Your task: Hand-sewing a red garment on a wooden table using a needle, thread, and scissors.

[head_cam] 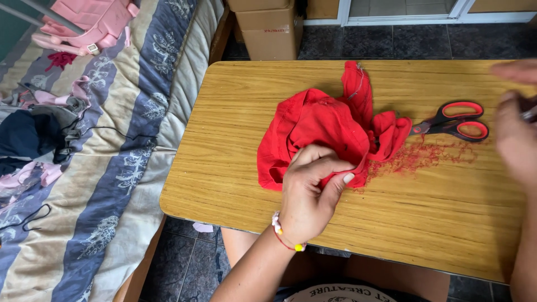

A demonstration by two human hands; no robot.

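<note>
We have the red garment (324, 131) bunched near the middle of the wooden bench (235, 168), and our left hand (310, 190) sits on its near edge, fingers curled and thumb pressed in, pinching a fold of the cloth. Our right hand (517, 131) is raised at the right edge of the view, well apart from the garment and blurred; something thin shows against it, but we cannot tell how far it is closed or what it holds. Just right of the cloth lie red-handled scissors (453, 126), with a scatter of red thread scraps (419, 156) on the bench beneath them. To the left stands a bed (112, 168) with a striped quilt and loose clothes; cardboard boxes (268, 28) sit beyond on the dark tiled floor (391, 42).
</note>
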